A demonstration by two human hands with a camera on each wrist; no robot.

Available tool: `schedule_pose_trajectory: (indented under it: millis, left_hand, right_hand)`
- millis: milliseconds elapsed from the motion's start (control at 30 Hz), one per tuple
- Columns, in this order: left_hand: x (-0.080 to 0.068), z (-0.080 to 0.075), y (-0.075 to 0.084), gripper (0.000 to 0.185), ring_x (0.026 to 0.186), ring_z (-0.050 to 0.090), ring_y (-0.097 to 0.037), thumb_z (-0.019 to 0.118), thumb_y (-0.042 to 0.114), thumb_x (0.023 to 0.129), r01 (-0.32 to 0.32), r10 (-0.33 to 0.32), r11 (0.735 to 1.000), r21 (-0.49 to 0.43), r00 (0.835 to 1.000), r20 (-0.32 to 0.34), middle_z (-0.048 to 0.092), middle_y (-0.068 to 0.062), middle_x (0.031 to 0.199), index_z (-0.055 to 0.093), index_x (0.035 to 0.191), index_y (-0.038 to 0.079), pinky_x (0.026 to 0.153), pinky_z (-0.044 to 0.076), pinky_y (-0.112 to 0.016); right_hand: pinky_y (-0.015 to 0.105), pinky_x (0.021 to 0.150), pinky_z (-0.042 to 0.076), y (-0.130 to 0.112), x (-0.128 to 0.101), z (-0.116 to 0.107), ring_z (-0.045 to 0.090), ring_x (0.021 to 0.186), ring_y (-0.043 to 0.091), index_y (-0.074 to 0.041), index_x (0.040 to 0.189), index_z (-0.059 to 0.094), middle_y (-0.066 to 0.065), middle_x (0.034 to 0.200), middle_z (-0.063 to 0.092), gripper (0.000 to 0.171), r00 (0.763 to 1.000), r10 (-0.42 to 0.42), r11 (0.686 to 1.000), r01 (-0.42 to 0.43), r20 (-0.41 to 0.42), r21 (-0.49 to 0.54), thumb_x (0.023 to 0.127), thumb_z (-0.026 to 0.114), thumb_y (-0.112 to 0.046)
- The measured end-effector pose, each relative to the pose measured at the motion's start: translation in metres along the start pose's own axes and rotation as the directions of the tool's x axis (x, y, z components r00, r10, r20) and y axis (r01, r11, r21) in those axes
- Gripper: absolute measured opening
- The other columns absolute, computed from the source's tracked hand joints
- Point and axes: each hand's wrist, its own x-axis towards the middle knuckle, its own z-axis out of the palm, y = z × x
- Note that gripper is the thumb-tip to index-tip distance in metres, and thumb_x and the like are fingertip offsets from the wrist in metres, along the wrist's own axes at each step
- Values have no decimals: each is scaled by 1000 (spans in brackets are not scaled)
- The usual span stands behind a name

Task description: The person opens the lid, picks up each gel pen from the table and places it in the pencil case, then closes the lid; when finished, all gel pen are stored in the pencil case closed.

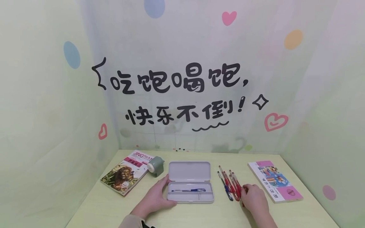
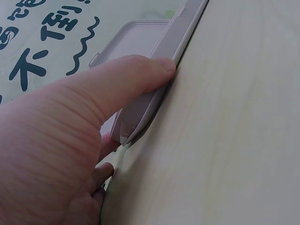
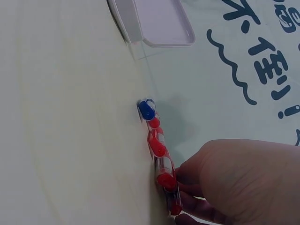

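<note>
Pens [image 3: 158, 147] (mostly red), right hand [image 1: 254, 196] touching rightmost

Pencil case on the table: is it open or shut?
Open: the lid is back, and a blue pen shows inside the case.

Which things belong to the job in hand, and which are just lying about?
Likely in use: open pencil case; cased blue pen; red pens; loose blue pen.
Just lying about: lion-cover book; grey-green gadget, probably a sharpener; pink-and-white book.
</note>
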Motion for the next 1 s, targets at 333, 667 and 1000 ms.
schedule_pose_trajectory:
  millis: [333, 667, 1000]
  left_hand:
    - [-2, 0, 2, 136, 164, 38, -47, 99, 55, 69, 2, -2, 1000, -8, 1000, -1, 42, -15, 176, 27, 175, 11, 134, 30, -73]
    - [-2, -1, 0, 137, 163, 38, -47, 98, 57, 69, -6, 6, 1000, 13, 1000, -3, 44, -17, 175, 27, 174, 6, 134, 31, -71]
    - [-3, -2, 1, 137, 163, 38, -48, 97, 59, 69, -12, 12, 1000, 19, 1000, 0, 45, -17, 174, 27, 175, 7, 133, 32, -72]
  right_hand:
    - [54, 81, 62, -1, 0, 1, 68, 89, 30, 9, 123, 74, 20, 100, 72, 33, 999, 35, 999, -35, 7, 12, 101, 69, -16]
    - [51, 75, 60, -1, -2, 1, 64, 83, 27, 9, 118, 75, 19, 96, 70, 31, 999, 38, 999, -38, -9, 35, 100, 70, -16]
    - [46, 70, 58, -2, -4, -1, 62, 81, 26, 9, 122, 74, 20, 97, 69, 34, 999, 31, 999, -30, -34, 37, 100, 69, -16]
